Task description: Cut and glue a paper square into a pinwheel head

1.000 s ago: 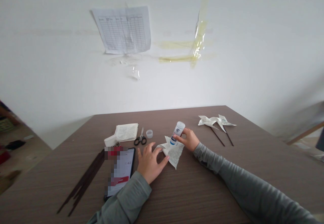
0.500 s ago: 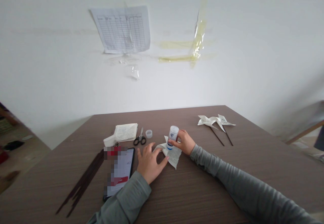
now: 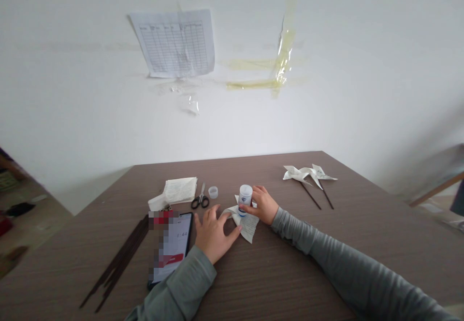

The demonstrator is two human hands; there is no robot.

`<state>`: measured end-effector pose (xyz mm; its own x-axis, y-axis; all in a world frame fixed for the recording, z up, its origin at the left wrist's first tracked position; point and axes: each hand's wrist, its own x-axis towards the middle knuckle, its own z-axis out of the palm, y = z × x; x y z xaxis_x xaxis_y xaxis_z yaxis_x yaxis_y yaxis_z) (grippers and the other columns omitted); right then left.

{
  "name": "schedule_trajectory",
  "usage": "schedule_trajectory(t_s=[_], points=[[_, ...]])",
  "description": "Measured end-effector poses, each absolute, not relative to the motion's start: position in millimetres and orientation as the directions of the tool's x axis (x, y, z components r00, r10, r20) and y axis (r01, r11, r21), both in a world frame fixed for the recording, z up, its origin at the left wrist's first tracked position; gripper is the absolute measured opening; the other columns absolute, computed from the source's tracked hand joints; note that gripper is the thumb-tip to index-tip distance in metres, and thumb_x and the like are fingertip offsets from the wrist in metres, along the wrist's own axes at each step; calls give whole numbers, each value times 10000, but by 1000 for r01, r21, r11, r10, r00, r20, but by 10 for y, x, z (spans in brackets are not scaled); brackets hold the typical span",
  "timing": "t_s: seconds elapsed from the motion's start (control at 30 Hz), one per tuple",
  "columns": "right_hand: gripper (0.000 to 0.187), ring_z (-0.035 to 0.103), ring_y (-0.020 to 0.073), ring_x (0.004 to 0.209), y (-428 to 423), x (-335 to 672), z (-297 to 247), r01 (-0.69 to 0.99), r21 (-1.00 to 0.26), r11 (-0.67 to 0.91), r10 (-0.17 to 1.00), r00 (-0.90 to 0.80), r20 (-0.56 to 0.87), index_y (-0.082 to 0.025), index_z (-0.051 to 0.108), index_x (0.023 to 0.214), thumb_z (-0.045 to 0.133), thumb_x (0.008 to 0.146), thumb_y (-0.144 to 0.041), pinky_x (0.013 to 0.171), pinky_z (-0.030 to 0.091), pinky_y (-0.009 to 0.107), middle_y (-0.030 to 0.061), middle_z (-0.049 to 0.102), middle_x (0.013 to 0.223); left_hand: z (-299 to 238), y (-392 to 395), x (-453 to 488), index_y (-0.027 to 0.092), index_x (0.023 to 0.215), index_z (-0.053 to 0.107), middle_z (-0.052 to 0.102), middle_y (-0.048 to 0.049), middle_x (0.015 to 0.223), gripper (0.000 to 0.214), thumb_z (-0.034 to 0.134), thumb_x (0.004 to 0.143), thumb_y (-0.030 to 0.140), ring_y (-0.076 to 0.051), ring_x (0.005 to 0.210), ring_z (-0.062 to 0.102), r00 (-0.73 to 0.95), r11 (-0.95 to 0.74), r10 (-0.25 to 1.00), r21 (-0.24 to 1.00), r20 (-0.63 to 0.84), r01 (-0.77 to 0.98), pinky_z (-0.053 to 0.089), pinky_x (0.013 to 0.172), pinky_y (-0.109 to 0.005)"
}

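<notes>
My right hand point(image 3: 264, 205) is closed around a white glue stick point(image 3: 245, 199) with blue print. The glue stick stands nearly upright, its lower end on a printed paper pinwheel point(image 3: 249, 229) with folded-in corners. My left hand point(image 3: 214, 231) is spread on the near left side of the pinwheel, fingers apart, the thumb at the paper's edge. Part of the paper is hidden behind that hand and the glue stick. A translucent cap point(image 3: 213, 192) lies on the table beyond my left fingers, beside black-handled scissors point(image 3: 200, 200).
A phone point(image 3: 172, 248) lies left of my left hand, with thin dark sticks point(image 3: 119, 258) beyond it. A stack of printed paper point(image 3: 180, 190) is at the back left. Two paper pinwheels on sticks point(image 3: 308, 175) lie at the back right of the brown table point(image 3: 290, 272).
The glue stick has shifted slightly left and towards me and stands more upright, with my right hand following. My left hand has barely moved.
</notes>
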<state>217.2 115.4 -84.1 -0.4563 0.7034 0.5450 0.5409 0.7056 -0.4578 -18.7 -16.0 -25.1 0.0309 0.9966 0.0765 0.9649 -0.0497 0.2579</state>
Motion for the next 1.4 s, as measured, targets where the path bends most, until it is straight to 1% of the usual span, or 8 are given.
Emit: schedule_trajectory(t_s=[0.3,0.5,0.6,0.83,1.07,1.17,1.27,1.4], points=[[350,819,327,1083,1114,2164,-832,576,-399,714,689,-472,550,-278,807,940,1031,1125,-473,1205,647,550,48,838,1037,-167,-176,-145,399,1583,962,721,-165,1939,470,900,1128,497,-520,1855,600,28,-37,999,220,44,975,347,1568,-905],[328,825,335,1134,1104,2161,-819,574,-397,716,687,-481,545,-272,817,963,1004,1148,-468,1227,645,564,64,858,1083,-214,-170,-176,359,1595,952,714,-201,1932,499,899,1122,512,-525,1847,601,44,-56,997,240,58,969,331,1557,-926],[347,827,331,1110,1106,2151,-819,577,-398,713,690,-476,546,-274,803,945,1003,1145,-475,1237,648,580,54,849,1055,-230,-163,-182,379,1582,952,716,-186,1933,491,899,1114,519,-515,1841,604,46,-62,997,250,68,966,327,1552,-932],[334,824,319,1076,1105,2146,-805,577,-386,719,683,-485,546,-277,821,960,1002,1143,-489,1208,668,560,41,830,1025,-123,-191,-121,361,1678,914,657,-205,1993,541,860,1158,502,-507,1904,546,27,-25,1000,212,-5,977,287,1587,-900],[332,812,303,1017,1112,2142,-822,580,-406,706,694,-453,559,-277,827,948,1033,1118,-473,1181,682,550,27,809,971,-130,-191,-133,359,1625,947,698,-205,1959,509,911,1131,474,-530,1868,596,29,-36,999,221,33,975,333,1568,-914],[290,845,339,1048,1135,2172,-852,563,-456,690,711,-406,575,-290,854,961,1026,1110,-469,1173,696,574,55,854,998,-134,-194,-141,359,1625,945,703,-199,1956,497,897,1143,472,-516,1874,591,34,-41,999,219,35,975,334,1566,-914],[296,871,387,1080,1151,2223,-886,505,-557,659,739,-300,603,-306,889,983,998,1113,-550,1130,727,596,87,899,1027,-164,-192,-165,359,1642,936,685,-204,1966,510,888,1152,496,-505,1888,573,35,-40,999,229,24,973,322,1574,-907],[342,902,418,1166,1148,2285,-893,388,-630,673,729,-203,654,-321,975,1156,976,1103,-659,1157,750,615,127,965,1190,-266,-170,-224,367,1630,941,692,-191,1951,524,898,1137,540,-525,1872,577,45,-58,997,253,58,966,310,1579,-909]])
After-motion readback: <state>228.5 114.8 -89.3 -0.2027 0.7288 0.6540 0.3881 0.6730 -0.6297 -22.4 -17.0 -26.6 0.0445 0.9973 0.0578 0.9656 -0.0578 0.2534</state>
